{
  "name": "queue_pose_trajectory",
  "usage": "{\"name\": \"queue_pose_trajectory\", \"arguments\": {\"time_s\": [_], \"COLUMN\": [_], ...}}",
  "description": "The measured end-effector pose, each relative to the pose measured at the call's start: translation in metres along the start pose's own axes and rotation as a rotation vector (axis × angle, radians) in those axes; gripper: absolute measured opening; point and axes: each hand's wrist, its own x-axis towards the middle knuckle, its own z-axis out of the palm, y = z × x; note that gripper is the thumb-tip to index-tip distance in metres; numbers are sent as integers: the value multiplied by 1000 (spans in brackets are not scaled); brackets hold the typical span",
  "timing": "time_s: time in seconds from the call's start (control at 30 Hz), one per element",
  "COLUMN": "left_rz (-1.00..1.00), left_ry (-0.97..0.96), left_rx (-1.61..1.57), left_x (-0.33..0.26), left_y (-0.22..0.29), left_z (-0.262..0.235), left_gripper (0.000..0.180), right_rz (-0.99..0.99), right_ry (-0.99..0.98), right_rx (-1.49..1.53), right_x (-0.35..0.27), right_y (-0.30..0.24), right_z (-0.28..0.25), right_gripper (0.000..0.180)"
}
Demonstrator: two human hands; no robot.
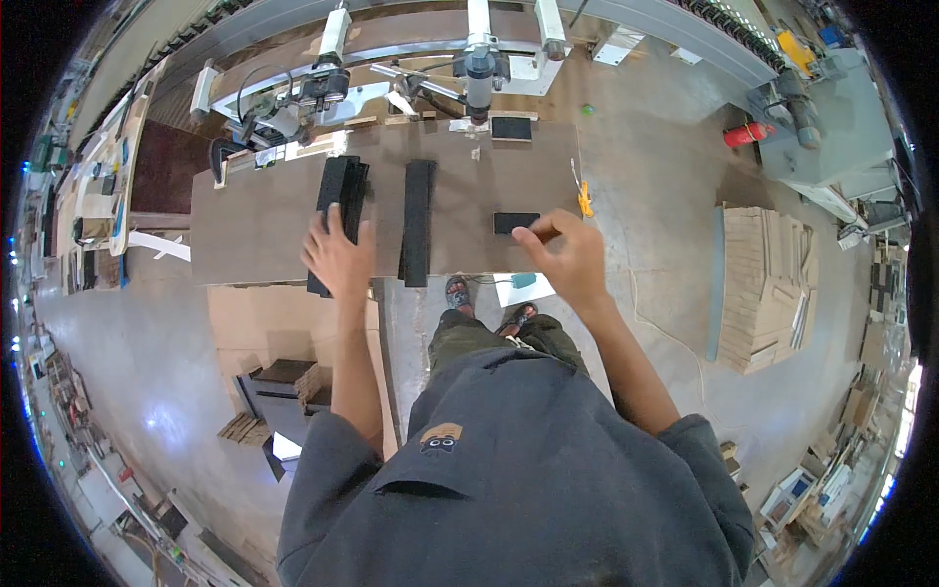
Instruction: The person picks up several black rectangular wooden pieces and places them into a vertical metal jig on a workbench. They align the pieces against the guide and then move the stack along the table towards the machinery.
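My left hand (pixel 339 258) is open, fingers apart, over the near part of a stack of long black strips (pixel 342 181). Its fingertips overlap the stack; whether they touch it I cannot tell. To the right, a narrower pile of black strips (pixel 417 220) lies lengthwise toward me, with no hand on it. My right hand (pixel 570 256) has bent fingers, with thumb and forefinger close together in a pinch beside a small black rectangular block (pixel 514 223). Anything in that pinch is hidden. Another small black block (pixel 511 129) lies at the table's far edge.
The brown table (pixel 469 256) stands before me, with machine arms and cylinders (pixel 478 83) along its far side. A yellow tool (pixel 585 199) is at its right edge. Stacked boards (pixel 768 289) stand right, dark pieces and cardboard (pixel 264 328) lower left. A cable (pixel 650 323) crosses the floor.
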Motion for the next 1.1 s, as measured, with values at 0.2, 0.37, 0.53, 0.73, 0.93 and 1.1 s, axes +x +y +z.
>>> {"name": "queue_pose_trajectory", "arguments": {"time_s": [0.2,0.37,0.53,0.73,0.93,1.1], "left_rz": [-32,41,163,166,313,508], "left_ry": [-447,-152,-222,-214,-250,-376], "left_rx": [-162,-273,-604,-557,-742,-835], "left_x": [43,38,0,-15,-7,-47], "left_y": [-72,-37,80,186,189,145], "left_z": [15,5,45,126,177,161], "left_gripper": [68,61,57,53,55,70], "right_rz": [211,316,351,379,391,377], "right_ry": [-250,-267,-297,-323,-319,-312], "right_rx": [-795,-791,-853,-863,-849,-904], "right_x": [-20,-33,-27,-23,-21,-30], "right_y": [206,231,235,226,221,221], "right_z": [56,69,68,67,73,65], "right_gripper": [94,114,119,121,121,119]}}
